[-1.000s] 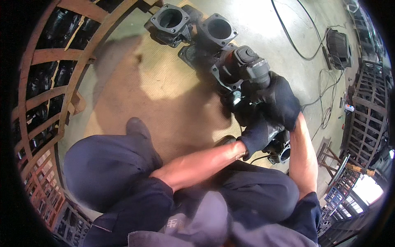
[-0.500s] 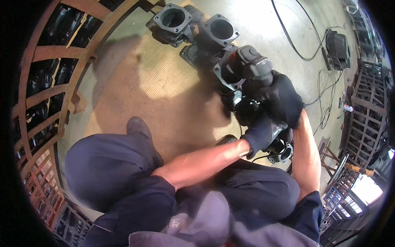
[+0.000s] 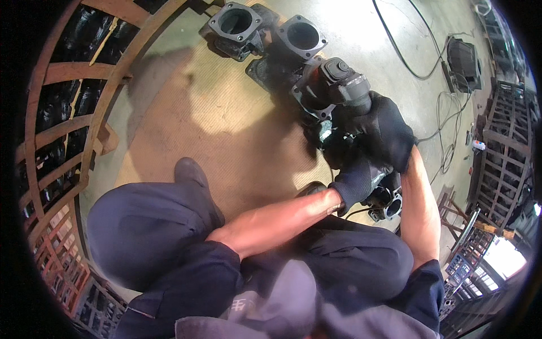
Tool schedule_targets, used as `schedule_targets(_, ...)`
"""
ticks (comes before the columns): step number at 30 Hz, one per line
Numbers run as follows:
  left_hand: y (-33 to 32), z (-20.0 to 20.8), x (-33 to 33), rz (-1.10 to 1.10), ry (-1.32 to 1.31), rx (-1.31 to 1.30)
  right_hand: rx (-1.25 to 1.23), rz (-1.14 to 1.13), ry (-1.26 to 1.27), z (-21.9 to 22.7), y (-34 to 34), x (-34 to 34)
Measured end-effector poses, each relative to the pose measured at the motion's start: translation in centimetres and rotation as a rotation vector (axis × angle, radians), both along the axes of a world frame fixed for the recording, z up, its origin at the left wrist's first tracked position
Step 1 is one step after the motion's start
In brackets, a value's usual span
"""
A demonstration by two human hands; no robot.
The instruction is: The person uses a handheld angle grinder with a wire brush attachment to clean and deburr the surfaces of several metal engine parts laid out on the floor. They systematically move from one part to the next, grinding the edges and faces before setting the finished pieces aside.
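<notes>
My right hand, in a black glove, is closed round a grey-and-black cordless power tool. The tool's blocky end points away from me, over a dark metal casting with a flanged round opening. Low and close against the right hand is my left hand, also in a dark glove. Its fingers are lost in the dark between the tool and the parts, so its grip is hidden. Another small flanged casting lies just beyond my left wrist. The tool's working end is hidden too.
Two more black castings with square flanges, one at the far left and one beside it, stand on the ribbed brown mat. Cables trail over the floor by a black box. A slatted crate rises at left.
The tool's blocky end and my right hand have shifted very slightly away and to the left. My hands otherwise keep the same pose.
</notes>
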State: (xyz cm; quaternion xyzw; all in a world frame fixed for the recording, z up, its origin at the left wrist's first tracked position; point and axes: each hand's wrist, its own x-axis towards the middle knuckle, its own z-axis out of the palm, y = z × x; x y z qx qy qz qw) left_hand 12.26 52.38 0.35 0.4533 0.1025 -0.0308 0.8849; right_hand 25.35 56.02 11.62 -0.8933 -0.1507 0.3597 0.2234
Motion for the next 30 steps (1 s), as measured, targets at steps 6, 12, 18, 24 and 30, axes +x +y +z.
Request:
schedule_targets(6, -2.5, -0.6, -1.6, 0.095, 0.037, -0.175, 0.020, 0.022, 0.118, 0.8, 0.4, -2.2)
schedule_targets(12, -0.8, 3.0, -4.7, 0.053, 0.038, 0.185, -0.158, 0.054, 0.085, 3.3, -0.3, -4.9)
schedule_targets(18, -3.0, 2.6, -5.1, 0.064, 0.043, 0.317, -0.174, 0.008, 0.027, 2.8, -2.4, -5.4)
schedule_targets(24, -2.1, 0.5, -4.0, 0.070, 0.128, -0.128, -0.028, -0.017, 0.063, 1.5, -0.5, -3.9)
schedule_targets(30, 0.4, 1.5, -4.3, -0.023, 0.176, -0.457, -0.079, 0.056, 0.092, 1.6, 0.5, -3.9)
